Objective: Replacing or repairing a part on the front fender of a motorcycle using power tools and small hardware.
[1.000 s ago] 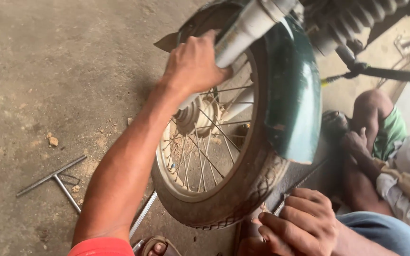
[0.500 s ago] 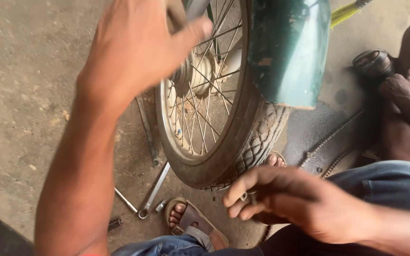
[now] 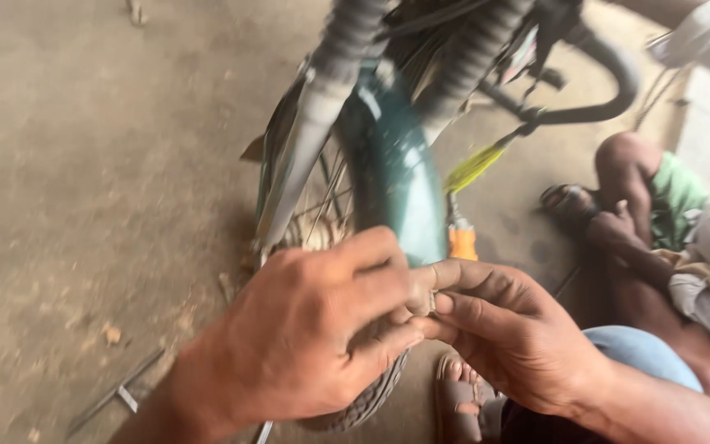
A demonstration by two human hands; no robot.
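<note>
A: What's different from half a second back?

B: Then the left hand [image 3: 306, 337] was raised against the spokes at the top of the frame, and the right hand [image 3: 507, 333] hung apart at the lower right. Now both meet at lower centre, in front of the front wheel [image 3: 334, 222], fingertips touching.

A: Are they gripping anything?

B: The right hand's thumb and forefinger are pinched together on a small metal part [image 3: 431, 302], seen between the two hands just below the teal mudguard [image 3: 396, 173]. Too small and blurred to say what kind. The left hand's fingers are curled and closing toward the same spot; whether they clamp the part too, I cannot tell.

A: So the work has moved?

B: It seems so: off the wheel itself and onto that small piece, handled with both hands.

A: Anything else changed?

B: The view now shows the fork tubes [image 3: 314, 123] at upper centre, and a seated person's leg [image 3: 643, 247] at the right. A T-shaped tool [image 3: 121, 393] lies on the floor [image 3: 84, 164], lower left.
</note>
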